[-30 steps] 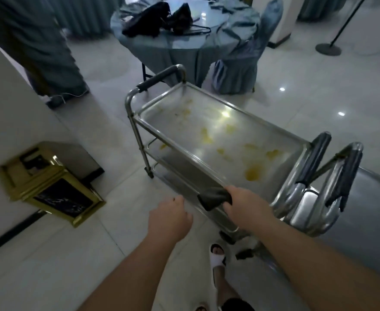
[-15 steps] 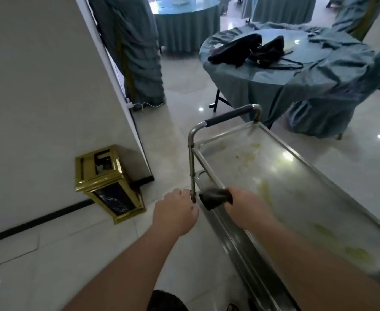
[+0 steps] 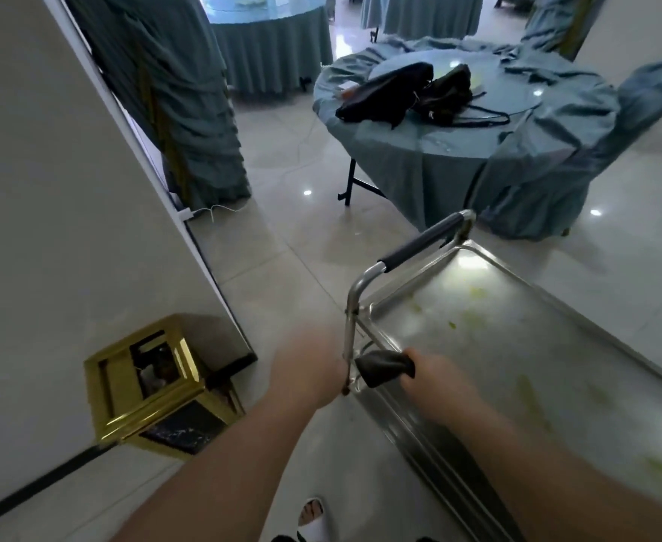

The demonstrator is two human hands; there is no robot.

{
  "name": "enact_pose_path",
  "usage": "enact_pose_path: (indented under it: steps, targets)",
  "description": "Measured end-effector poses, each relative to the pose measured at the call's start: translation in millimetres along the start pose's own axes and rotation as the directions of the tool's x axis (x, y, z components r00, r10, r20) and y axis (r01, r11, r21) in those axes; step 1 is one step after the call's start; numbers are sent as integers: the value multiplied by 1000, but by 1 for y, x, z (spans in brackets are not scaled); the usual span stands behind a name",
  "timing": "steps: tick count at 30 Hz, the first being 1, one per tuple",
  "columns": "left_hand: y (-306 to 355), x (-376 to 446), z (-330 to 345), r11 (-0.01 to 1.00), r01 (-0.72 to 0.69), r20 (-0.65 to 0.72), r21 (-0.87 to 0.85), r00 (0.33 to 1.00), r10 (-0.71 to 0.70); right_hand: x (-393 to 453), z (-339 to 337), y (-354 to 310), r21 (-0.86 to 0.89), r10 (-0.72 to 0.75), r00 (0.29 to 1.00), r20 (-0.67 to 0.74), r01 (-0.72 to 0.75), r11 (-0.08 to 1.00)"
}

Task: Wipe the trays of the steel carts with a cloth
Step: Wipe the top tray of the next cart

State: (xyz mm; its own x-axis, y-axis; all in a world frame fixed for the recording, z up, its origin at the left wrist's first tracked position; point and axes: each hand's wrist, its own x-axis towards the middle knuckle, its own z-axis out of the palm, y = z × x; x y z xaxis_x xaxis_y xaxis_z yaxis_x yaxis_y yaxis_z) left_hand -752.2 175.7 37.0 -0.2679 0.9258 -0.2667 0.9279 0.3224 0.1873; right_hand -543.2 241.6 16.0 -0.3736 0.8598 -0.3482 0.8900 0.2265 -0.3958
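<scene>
A steel cart [image 3: 419,432] stands at the lower right; its top tray [image 3: 489,369] is smeared with yellow-green stains [image 3: 474,318]. My right hand [image 3: 438,389] grips a dark cloth [image 3: 386,369] at the tray's near corner rim. Blurred, my left hand [image 3: 309,369] is against the cart's upright corner post [image 3: 348,338], fingers curled round it as far as I can tell. A black-sleeved push handle [image 3: 419,244] crosses the cart's far end.
A gold waste bin [image 3: 153,385] stands by the white wall [image 3: 47,189] on the left. Beyond the cart is a round table [image 3: 438,158] in blue cloth with black bags [image 3: 399,91] on it, and a covered chair [image 3: 556,181]. My sandalled foot [image 3: 313,518] is below.
The view has swung left along the cart and the second cart has left the frame. My left hand came up to the corner post. My right hand kept the cloth on the rim.
</scene>
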Motion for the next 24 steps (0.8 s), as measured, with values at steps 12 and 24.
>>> enact_pose_path:
  steps: [12,24]
  targets:
    - [10,137,-18,961,-261,107,91,962,251,85,-16,15,140,276,960,-56,-266,954]
    - [63,258,-38,889,-430,119,155,902,415,173,-24,63,357,433,900,-47,-390,849]
